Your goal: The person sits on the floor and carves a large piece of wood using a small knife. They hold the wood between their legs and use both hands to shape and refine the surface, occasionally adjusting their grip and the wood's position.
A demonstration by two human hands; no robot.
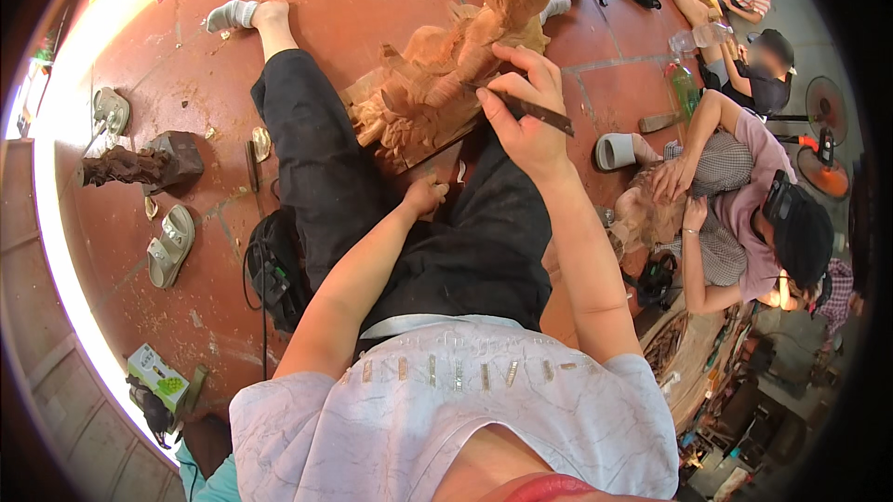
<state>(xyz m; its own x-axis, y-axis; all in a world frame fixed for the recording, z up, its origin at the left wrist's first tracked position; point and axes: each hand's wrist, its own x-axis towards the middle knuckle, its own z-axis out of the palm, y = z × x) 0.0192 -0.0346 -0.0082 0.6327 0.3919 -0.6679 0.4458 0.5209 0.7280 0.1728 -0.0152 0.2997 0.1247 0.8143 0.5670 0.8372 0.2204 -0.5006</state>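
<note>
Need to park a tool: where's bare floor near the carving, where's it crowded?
Bare tile: upper middle, between the socked left foot and the carving; narrower, between the carving and the green bottle. Crowded: between the legs, with the carving and the left hand; right, around the seated co-worker.

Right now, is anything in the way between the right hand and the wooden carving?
Nothing visible blocks it. Only the slim dark tool that the right hand grips lies between, its far end reaching toward the carving.
</note>
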